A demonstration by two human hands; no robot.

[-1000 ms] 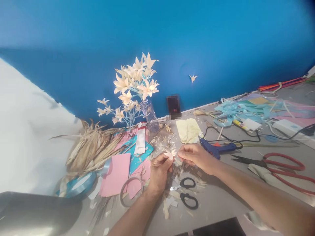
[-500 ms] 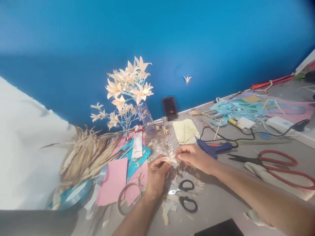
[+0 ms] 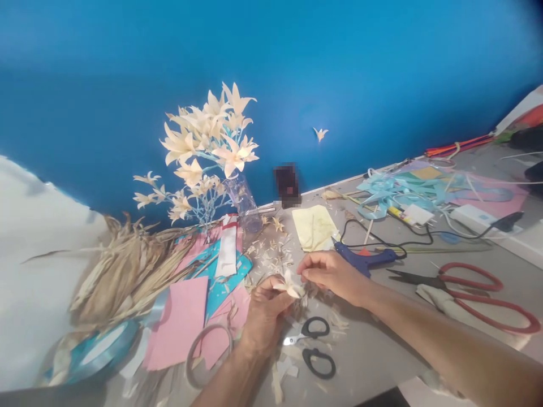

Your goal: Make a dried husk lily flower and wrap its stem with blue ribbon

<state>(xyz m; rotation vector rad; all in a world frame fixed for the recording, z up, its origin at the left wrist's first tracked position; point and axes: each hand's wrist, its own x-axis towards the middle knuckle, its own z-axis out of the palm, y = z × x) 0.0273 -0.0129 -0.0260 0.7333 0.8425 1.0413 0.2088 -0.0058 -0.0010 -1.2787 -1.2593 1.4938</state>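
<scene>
A small cream artificial flower with pointed petals is pinched between the thumb and fingers of my left hand. Just right of the petals is my right hand, its fingers curled and thumb and fingertips drawn together. Whether those fingertips touch a petal or hold a small bit, I cannot make out. Small black-handled scissors lie open on the table below the hands. Dry pale scraps are scattered around and beyond the flower.
A clear bottle holds cream flowers at the blue wall. Dried husks, pink sheets and a tape ring lie left. A blue glue gun, yellow sheet, red-handled scissors and blue ribbon lie right.
The view has shifted slightly. The flower has tilted in my left hand, its petals now facing more downward to the right. My right fingertips have drawn slightly away from it.
</scene>
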